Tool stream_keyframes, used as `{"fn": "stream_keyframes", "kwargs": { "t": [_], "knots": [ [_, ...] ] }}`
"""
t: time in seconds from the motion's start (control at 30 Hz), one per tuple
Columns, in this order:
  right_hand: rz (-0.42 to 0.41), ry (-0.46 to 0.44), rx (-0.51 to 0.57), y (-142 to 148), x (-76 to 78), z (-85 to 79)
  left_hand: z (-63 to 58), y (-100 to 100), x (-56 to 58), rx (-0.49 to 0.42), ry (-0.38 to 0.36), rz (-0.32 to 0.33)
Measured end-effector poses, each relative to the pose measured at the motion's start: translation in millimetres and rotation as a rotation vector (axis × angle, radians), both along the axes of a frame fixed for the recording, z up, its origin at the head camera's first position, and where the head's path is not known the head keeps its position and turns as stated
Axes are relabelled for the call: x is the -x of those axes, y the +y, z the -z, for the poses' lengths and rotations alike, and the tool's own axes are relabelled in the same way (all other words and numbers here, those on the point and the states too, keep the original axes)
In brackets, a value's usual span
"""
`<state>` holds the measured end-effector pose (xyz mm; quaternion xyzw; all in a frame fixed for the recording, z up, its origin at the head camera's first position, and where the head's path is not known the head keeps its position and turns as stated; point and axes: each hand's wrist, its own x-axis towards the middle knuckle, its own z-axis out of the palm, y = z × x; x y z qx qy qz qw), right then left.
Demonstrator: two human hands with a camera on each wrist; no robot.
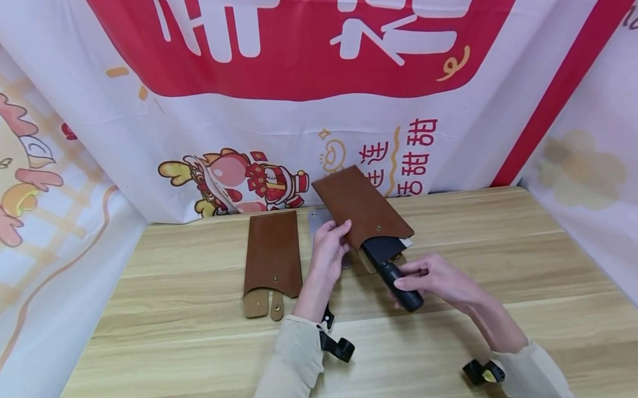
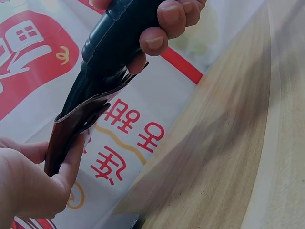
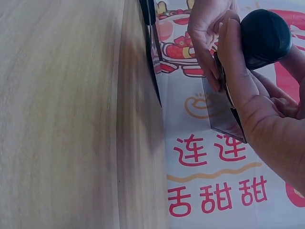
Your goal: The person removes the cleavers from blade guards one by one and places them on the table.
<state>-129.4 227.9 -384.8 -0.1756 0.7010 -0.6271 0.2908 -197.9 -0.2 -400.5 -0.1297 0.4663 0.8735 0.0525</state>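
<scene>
Knife (image 1: pixel 383 248) is sitting partly inside a brown cover (image 1: pixel 359 203) above the wooden table (image 1: pixel 197 353), while the left hand (image 1: pixel 329 247) is pinching the cover's edge and the right hand (image 1: pixel 437 280) is holding the knife's black handle (image 1: pixel 409 298).

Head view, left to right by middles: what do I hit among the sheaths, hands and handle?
Brown sheath lying on the table → left hand → held brown sheath → black handle → right hand.
</scene>
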Motion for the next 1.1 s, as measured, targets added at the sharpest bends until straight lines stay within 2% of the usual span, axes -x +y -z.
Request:
{"fn": "stream_keyframes", "kwargs": {
  "t": [0.4,0.6,0.87,1.1],
  "knots": [
    [-0.039,0.022,0.001,4.0,1.1,-3.1,2.0,-0.8,2.4,-0.023,0.001,-0.021],
    [-0.038,0.035,-0.002,13.0,2.9,-4.3,0.3,-2.3,1.0,-0.074,0.02,-0.036],
    [0.066,-0.036,-0.035,31.3,7.4,-13.5,-5.4,-5.9,-0.8,-0.15,0.023,-0.041],
    [0.216,-0.026,-0.075,36.1,10.0,-14.3,-6.0,-9.7,-1.7,-0.246,-0.011,-0.071]
  ]
}}
